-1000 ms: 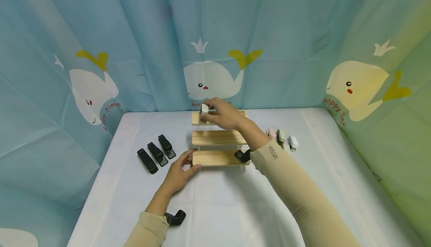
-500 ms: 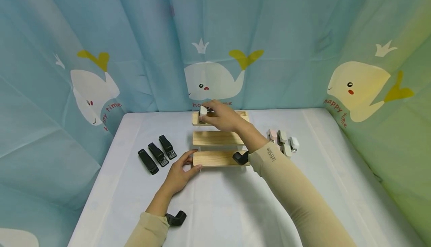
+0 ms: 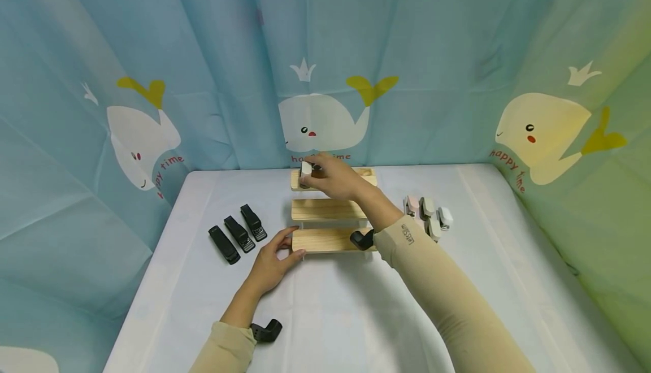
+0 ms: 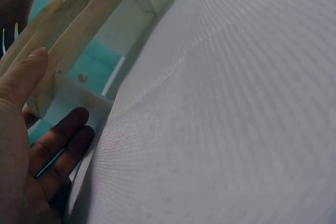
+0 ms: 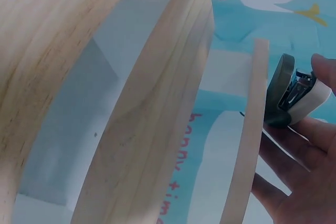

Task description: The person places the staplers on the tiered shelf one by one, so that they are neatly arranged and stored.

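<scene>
A three-tier wooden display rack stands in the middle of the table. At the left end of its top shelf, my right hand pinches a small stapler, white on one side and dark green on the other. The right wrist view shows this stapler on its side against the shelf edge, its metal mechanism facing the camera. My left hand grips the left end of the lowest shelf, thumb in front and index finger behind. Its other fingers hang loosely below the shelf in the left wrist view.
Three black staplers or clips lie in a slanted row left of the rack. Several small pink, pale green and white staplers sit to its right, partly behind my right sleeve. A whale-print curtain hangs behind the table.
My right hand has shifted slightly left along the top shelf with the stapler. Its sleeve moved too, uncovering more of the small staplers on the right. The left hand stays put.
</scene>
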{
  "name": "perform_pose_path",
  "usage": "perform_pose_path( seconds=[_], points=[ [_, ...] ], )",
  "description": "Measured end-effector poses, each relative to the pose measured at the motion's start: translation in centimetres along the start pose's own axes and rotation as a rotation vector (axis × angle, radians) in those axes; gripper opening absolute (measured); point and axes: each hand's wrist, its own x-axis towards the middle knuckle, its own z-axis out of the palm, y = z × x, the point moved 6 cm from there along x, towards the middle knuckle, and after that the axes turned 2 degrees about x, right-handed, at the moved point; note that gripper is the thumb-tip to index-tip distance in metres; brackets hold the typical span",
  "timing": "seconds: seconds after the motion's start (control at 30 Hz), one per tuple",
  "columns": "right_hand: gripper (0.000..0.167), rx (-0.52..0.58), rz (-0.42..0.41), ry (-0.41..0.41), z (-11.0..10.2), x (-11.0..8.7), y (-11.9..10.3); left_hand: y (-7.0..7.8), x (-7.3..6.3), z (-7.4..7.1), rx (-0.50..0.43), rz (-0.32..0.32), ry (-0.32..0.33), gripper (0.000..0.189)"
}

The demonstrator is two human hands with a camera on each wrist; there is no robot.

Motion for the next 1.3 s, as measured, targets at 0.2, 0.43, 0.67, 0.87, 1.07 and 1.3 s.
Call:
perform_pose_path(
  seconds=[0.2, 0.43, 0.67, 0.87, 1.07, 1.3],
  points=[
    [0.060, -0.011, -0.003, 0.001, 0.15, -0.01, -0.04, 0.01, -0.02, 0.09, 0.001, 0.003, -0.003, 0.068],
    [0.062, -0.012, -0.002, 0.001, 0.22, 0.07, -0.17, 0.16, -0.05, 0.03, 0.006, 0.011, -0.003, 0.067],
    [0.066, -0.010, 0.009, -0.007, 0.40, 0.11, 0.00, 0.47, -0.07, -0.27, -0.022, -0.009, -0.008, 0.066],
    [0.066, -0.023, 0.006, -0.008, 0.49, 0.10, 0.00, 0.54, -0.09, -0.26, -0.024, -0.023, -0.017, 0.065],
    [0.067, -0.020, 0.004, -0.006, 0.61, 0.18, 0.08, 0.60, -0.18, -0.24, -0.026, -0.034, -0.015, 0.065],
    [0.069, -0.007, 0.011, 0.004, 0.77, 0.06, 0.19, 0.57, -0.30, -0.23, -0.026, -0.040, -0.022, 0.066]
  ],
)
